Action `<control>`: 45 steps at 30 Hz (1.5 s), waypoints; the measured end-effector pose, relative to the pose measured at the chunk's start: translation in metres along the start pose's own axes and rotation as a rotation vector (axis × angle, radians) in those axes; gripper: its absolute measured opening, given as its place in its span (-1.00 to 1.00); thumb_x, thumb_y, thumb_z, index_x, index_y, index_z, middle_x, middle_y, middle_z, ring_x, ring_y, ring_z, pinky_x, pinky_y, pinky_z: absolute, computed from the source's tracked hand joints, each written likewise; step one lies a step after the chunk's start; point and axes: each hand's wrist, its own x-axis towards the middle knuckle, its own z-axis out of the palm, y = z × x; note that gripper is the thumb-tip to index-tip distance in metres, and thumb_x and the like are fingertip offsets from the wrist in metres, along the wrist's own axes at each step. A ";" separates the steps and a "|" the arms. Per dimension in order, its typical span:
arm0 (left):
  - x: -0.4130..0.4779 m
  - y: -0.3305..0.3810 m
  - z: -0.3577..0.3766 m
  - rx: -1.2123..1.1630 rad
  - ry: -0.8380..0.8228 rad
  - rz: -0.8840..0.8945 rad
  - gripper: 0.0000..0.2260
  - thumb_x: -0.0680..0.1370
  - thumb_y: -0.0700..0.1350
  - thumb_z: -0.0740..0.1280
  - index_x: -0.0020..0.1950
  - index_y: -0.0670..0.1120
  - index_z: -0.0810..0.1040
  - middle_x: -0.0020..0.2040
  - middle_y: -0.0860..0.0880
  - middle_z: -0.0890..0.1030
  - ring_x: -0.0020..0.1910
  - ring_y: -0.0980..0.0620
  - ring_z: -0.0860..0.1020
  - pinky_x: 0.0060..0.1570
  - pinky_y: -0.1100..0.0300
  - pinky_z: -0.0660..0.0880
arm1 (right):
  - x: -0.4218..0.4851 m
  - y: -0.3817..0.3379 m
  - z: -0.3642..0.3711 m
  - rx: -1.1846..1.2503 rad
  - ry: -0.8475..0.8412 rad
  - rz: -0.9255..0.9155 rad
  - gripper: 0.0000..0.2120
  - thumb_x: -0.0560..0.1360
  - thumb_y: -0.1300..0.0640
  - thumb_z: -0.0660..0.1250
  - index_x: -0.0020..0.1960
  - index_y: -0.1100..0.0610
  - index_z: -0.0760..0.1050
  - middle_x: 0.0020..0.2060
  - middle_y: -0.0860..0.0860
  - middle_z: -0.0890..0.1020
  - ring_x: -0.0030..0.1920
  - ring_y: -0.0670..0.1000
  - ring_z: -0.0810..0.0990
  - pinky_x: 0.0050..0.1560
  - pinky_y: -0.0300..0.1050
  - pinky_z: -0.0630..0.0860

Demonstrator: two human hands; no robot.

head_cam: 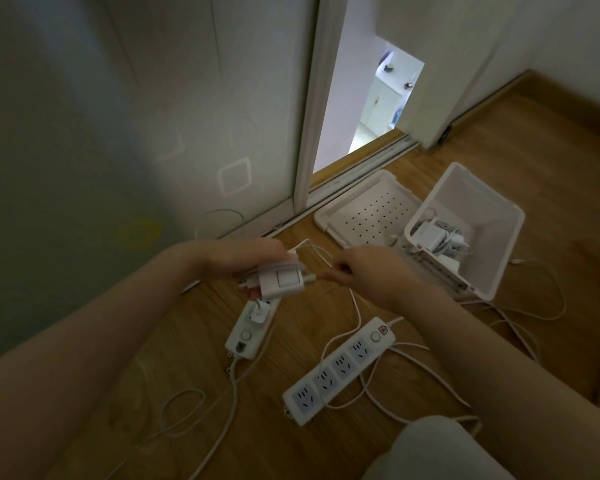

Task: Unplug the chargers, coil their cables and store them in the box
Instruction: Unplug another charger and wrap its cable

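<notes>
Coiling step: your left hand (248, 261) grips the charger (280, 283), right hand (369, 271) pinches its cable end (311, 278); next tuck that end, then into the box (489, 237)

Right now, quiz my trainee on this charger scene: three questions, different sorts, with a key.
1. True or false: the box is empty.
2. The right hand pinches the cable; what does the left hand grip? A a charger, B the lid, C nothing.
3. How many plugs sit in the near power strip?
Key: 1 false; 2 A; 3 zero.
</notes>
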 end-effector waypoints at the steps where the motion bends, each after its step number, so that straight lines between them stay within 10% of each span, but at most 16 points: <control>1: 0.005 -0.003 0.002 0.100 0.026 -0.050 -0.77 0.60 0.08 0.13 -0.04 -0.08 0.37 -0.26 -0.06 0.54 -0.42 0.06 0.51 -0.44 0.24 0.47 | 0.001 -0.003 -0.004 -0.024 0.012 0.003 -0.54 0.50 -0.25 0.10 -0.12 0.12 0.52 -0.31 0.00 0.55 -0.35 -0.07 0.47 -0.32 -0.24 0.44; 8: 0.016 -0.008 0.008 0.295 0.530 -0.005 -0.81 0.58 0.04 0.21 0.04 -0.05 0.29 -0.17 0.00 0.46 -0.28 0.08 0.47 -0.37 0.23 0.40 | 0.004 -0.018 -0.026 0.143 0.270 0.063 -0.65 0.56 -0.16 0.14 -0.26 0.04 0.45 -0.44 -0.07 0.43 -0.46 -0.13 0.36 -0.44 -0.30 0.23; 14: 0.025 0.019 0.000 -0.338 0.846 0.000 -0.68 0.61 0.08 0.14 0.13 -0.18 0.31 -0.11 -0.13 0.55 -0.44 0.08 0.57 -0.61 0.38 0.42 | 0.000 -0.048 -0.027 0.325 0.353 -0.027 -0.68 0.62 0.01 0.03 -0.05 0.13 0.50 -0.35 -0.03 0.51 -0.39 -0.10 0.45 -0.31 -0.23 0.40; 19: 0.029 0.038 0.001 -1.226 0.575 0.241 -0.69 0.64 0.02 0.09 0.06 -0.18 0.49 -0.07 -0.24 0.55 -0.24 -0.08 0.62 -0.26 0.08 0.61 | -0.001 -0.064 -0.004 0.392 0.266 -0.131 -0.74 0.63 0.02 -0.03 0.13 0.10 0.38 -0.24 0.06 0.57 -0.27 0.07 0.55 -0.21 0.00 0.49; 26: 0.021 0.032 0.006 -1.491 0.332 0.301 -0.73 0.61 -0.09 0.14 0.22 -0.20 0.43 -0.03 -0.24 0.49 -0.30 -0.05 0.58 -0.39 0.17 0.59 | -0.005 -0.035 0.024 0.334 0.101 -0.144 -0.78 0.64 0.05 -0.02 0.11 0.09 0.36 -0.36 -0.04 0.45 -0.39 0.00 0.44 -0.28 0.00 0.42; 39: -0.012 0.043 0.004 -0.119 -0.036 -0.013 -0.67 0.63 0.04 0.04 -0.12 -0.16 0.43 -0.42 -0.04 0.51 -0.55 0.14 0.45 -0.56 0.35 0.37 | 0.001 0.019 -0.014 0.296 -0.039 0.004 -0.64 0.50 -0.16 0.15 -0.23 0.11 0.49 -0.40 -0.08 0.45 -0.40 -0.11 0.39 -0.31 -0.28 0.36; 45: 0.007 0.040 -0.007 0.167 0.433 -0.031 -0.76 0.61 0.09 0.13 0.00 -0.10 0.31 -0.24 -0.05 0.53 -0.42 0.07 0.52 -0.52 0.34 0.44 | 0.003 0.016 -0.062 0.235 0.277 0.036 -0.66 0.54 -0.12 0.19 -0.38 -0.04 0.40 -0.51 -0.11 0.39 -0.48 -0.16 0.34 -0.39 -0.27 0.25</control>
